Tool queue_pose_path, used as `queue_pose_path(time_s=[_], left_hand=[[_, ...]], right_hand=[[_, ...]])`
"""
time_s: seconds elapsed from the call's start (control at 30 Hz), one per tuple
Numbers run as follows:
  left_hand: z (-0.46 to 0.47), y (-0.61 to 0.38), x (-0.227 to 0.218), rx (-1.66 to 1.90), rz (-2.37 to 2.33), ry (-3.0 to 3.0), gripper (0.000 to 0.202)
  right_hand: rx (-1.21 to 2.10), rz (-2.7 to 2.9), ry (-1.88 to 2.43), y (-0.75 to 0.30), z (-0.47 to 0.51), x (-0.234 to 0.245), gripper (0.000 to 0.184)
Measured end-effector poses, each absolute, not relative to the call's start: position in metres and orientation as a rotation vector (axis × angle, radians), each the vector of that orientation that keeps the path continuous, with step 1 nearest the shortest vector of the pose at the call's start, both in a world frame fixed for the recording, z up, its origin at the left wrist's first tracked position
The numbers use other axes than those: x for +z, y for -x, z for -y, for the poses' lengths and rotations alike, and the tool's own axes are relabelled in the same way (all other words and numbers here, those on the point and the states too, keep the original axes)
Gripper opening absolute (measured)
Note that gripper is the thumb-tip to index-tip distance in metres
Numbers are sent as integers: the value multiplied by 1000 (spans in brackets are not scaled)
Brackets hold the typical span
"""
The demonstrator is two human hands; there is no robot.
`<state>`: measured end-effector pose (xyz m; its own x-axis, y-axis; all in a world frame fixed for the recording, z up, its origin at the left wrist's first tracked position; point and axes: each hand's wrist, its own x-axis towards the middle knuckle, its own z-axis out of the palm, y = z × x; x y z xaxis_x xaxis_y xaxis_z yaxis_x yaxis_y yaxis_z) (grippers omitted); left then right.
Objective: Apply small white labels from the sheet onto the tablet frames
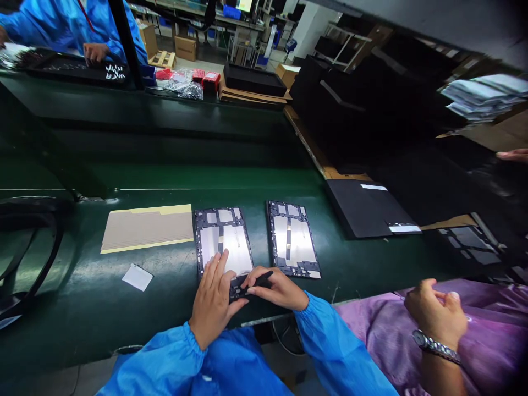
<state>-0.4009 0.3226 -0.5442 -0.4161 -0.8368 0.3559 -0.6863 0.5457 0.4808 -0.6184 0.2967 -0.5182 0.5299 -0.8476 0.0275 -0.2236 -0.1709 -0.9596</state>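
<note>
1. Work surface: a green conveyor belt (82,286) runs across the view. On it lie a flat stack of backing sheets (146,228), a small white slip (137,276), and two tablet frames side by side.
2. Work item: the near tablet frame (223,236) lies flat directly ahead of the person. The second tablet frame (293,237) lies just beside it to the right, untouched.
3. Step in hand, as judged: fitting or pressing a small part along the bottom edge of the near frame. The next move likely calls for steady downward pressure and fine tip placement, with the frame kept from sliding.
4. Left hand (212,300): laid palm down, fingers extended flat over the lower part of the frame, pinning it to the belt. It grasps nothing.
5. Right hand (278,289): fingers closed in a pinch around a thin black tool (259,281), held nearly level, tip directed left toward the frame's bottom edge.
6. Nearby: another person's hand (435,311), wearing a wristwatch, rests loosely curled at the right, well apart from the frames.
</note>
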Motion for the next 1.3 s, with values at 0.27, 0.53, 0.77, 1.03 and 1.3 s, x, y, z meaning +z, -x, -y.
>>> queue_pose_path(time_s=[0.27, 0.53, 0.77, 1.03, 1.3], left_hand=[[-321, 399, -539, -445, 2220, -1234, 59], [-315, 399, -532, -492, 2224, -1268, 37], [-323, 387, -533, -609, 2050, -1356, 33], [-304, 337, -541, -1339, 1232, -1574, 50], [-292, 344, -535, -1231, 1525, -1511, 53]], right_hand=[[-844, -856, 1450, 621, -301, -529, 12], [-1004, -819, 1159, 618, -302, -543, 16], [-1292, -1110, 863, 620, -303, -537, 30], [-756, -1753, 1565, 602, -288, -540, 36], [-838, -1655, 1615, 594, -288, -536, 35]])
